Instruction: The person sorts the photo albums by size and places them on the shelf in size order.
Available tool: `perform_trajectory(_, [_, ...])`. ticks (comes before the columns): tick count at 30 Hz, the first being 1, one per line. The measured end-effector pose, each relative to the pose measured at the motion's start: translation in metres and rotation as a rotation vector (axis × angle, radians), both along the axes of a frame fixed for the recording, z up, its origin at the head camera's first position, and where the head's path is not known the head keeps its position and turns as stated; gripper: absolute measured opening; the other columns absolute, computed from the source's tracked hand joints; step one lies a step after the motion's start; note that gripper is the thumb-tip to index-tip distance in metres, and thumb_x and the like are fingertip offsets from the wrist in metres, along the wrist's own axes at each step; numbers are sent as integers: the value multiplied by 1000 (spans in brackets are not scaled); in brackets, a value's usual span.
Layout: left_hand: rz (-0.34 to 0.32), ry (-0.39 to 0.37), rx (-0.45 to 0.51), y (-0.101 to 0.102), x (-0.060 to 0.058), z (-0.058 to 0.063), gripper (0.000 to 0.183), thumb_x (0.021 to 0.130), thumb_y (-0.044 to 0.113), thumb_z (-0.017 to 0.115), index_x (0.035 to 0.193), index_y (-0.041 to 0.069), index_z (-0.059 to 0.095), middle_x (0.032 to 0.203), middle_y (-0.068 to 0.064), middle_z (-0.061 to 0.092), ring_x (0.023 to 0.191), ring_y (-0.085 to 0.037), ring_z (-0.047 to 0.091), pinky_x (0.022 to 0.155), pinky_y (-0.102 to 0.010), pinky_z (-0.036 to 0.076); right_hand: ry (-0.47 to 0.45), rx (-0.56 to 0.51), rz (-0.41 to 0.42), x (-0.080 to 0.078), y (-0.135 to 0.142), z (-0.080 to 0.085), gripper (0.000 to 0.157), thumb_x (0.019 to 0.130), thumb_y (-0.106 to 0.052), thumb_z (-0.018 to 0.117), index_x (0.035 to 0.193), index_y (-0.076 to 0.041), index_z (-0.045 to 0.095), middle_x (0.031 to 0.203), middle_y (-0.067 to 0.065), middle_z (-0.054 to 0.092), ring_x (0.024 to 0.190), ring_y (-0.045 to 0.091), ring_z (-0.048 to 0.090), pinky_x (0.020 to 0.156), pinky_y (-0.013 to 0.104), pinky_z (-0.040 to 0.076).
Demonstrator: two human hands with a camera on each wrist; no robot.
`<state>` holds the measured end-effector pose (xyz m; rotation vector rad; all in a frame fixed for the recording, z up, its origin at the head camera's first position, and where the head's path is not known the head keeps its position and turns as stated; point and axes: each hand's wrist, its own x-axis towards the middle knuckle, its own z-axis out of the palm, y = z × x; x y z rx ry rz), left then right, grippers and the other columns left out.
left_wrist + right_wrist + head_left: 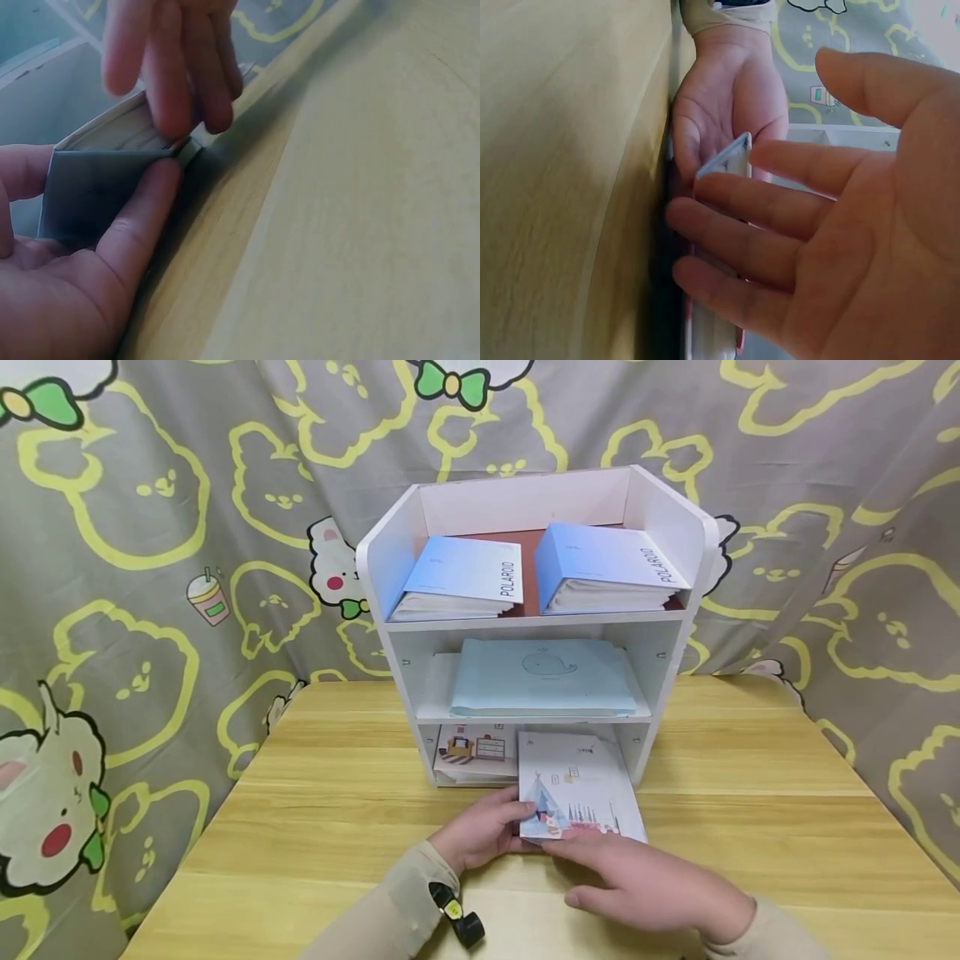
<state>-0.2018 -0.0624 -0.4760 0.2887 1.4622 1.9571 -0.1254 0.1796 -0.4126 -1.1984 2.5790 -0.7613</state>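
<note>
A white photo album (577,768) with a tent picture on its cover lies in the right half of the shelf's bottom level, its front part sticking out past the shelf edge. My left hand (486,828) grips its front left corner, thumb on the cover and other fingers underneath. In the left wrist view the album's grey spine (97,191) sits between that hand's fingers. My right hand (637,881) is at the front edge, fingers straight and thumb spread apart. Its fingers (742,240) lie across the page edges in the right wrist view.
The white shelf (375,585) stands on a wooden table (322,827) before a patterned curtain. Two blue albums (465,568) marked POLAROID lie on top, and a light blue whale album (540,677) in the middle. Another illustrated album (476,752) sits bottom left.
</note>
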Motion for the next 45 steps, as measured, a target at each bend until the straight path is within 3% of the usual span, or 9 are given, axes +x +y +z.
perform_trajectory(15, [19, -29, 61, -1, -1, 1, 48, 104, 16, 54, 143, -10, 45, 130, -23, 62, 122, -36, 60, 102, -42, 50, 60, -77, -120, -10, -2, -13, 55, 101, -34, 63, 147, -5, 52, 149, 11, 51, 140, 34, 43, 114, 58, 31])
perform_trajectory(25, [-3, -2, 33, -7, -6, 4, 47, 104, 14, 53, 144, -11, 44, 129, -26, 60, 118, -39, 62, 101, -44, 51, 21, -62, -189, -20, 0, -20, 61, 101, -30, 63, 153, -6, 44, 154, 11, 46, 140, 31, 43, 113, 53, 36])
perform_trajectory(29, [-11, 40, -22, -9, -6, 7, 50, 103, 15, 53, 143, -12, 42, 129, -29, 59, 115, -40, 63, 98, -45, 53, 7, -65, -191, -25, 1, -27, 61, 102, -31, 62, 153, -5, 43, 157, 13, 41, 143, 32, 39, 114, 54, 33])
perform_trajectory(33, [-17, 148, -176, -13, -9, 14, 48, 103, 19, 56, 142, -8, 45, 122, -26, 64, 106, -36, 68, 90, -43, 57, 1, -90, -186, -29, 4, -27, 58, 102, -30, 61, 152, -5, 45, 157, 14, 40, 143, 34, 38, 114, 55, 33])
perform_trajectory(36, [28, 283, -354, -18, -11, 23, 49, 101, 22, 60, 142, -2, 48, 114, -19, 68, 99, -31, 70, 84, -40, 60, 13, -124, -181, -34, 12, -25, 51, 102, -26, 61, 148, -6, 51, 156, 13, 42, 142, 36, 39, 113, 58, 32])
perform_trajectory(40, [87, 500, -569, -22, -7, 39, 41, 101, 26, 62, 135, 5, 55, 104, -12, 69, 87, -27, 70, 77, -40, 60, 16, -152, -201, -42, 27, -19, 42, 103, -26, 61, 141, -7, 59, 150, 10, 51, 138, 36, 45, 111, 59, 35])
perform_trajectory(45, [60, 777, -737, -18, 2, 51, 27, 102, 31, 60, 120, 12, 65, 98, 6, 67, 80, -11, 65, 79, -34, 56, 8, -110, -270, -47, 45, -12, 41, 104, -33, 59, 137, -9, 63, 135, 8, 64, 126, 34, 57, 104, 57, 44])
